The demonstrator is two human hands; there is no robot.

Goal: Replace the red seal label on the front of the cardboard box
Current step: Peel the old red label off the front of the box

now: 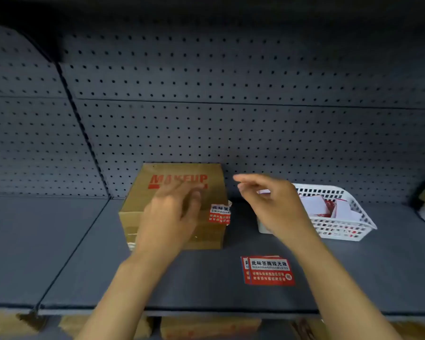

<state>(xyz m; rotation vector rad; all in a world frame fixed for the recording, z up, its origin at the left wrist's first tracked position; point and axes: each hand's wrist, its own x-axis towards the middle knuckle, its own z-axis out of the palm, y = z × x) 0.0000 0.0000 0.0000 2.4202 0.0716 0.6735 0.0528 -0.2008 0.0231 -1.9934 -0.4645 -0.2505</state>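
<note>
A brown cardboard box (142, 190) with red "MAKEUP" print sits on the grey shelf. A red and white seal label (220, 214) is stuck at the box's right front corner, its right edge lifted and curling off. My left hand (172, 217) lies flat over the top front of the box, fingers spread, blurred. Hovering to the right of the box, my right hand (270, 204) has its fingers apart and holds nothing. A small stack of fresh red seal labels (268, 269) lies on the shelf in front, below my right hand.
A white plastic basket (346, 229) with paper scraps and label pieces stands to the right of the box. A grey pegboard wall (231, 119) backs the shelf (59, 253). More cardboard boxes (206, 327) show on the level below. Another object sits at the far right edge.
</note>
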